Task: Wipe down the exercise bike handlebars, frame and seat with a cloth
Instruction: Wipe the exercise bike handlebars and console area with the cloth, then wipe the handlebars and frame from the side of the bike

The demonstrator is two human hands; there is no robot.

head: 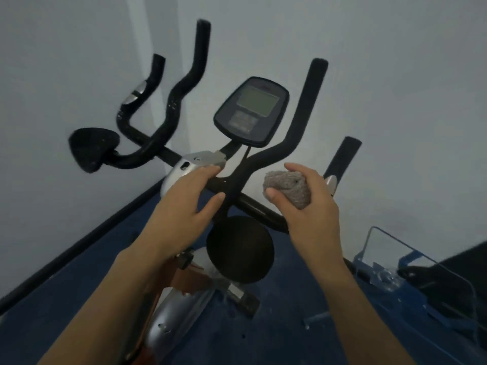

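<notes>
The crumpled grey cloth (287, 188) sits bunched in the right hand (305, 204), thumb and fingers curled around it, held in the air just right of the black foam-covered handlebars (266, 159) and touching no part of the exercise bike. The left hand (184, 198) is relaxed and flat, its fingertips resting near the silver clamp bracket (195, 164) where the bars meet the stem. Nothing shows which surfaces have been wiped; no streaks or damp patches are visible on the foam grips, the dark grey display console (251, 111) or the silver and orange frame (168, 312) below. Judging by the lifted cloth, the handlebars seem next, with frame and seat likely left to do. The round black pad (239, 248) sits untouched beneath the hands, over the blue floor (79, 299).
</notes>
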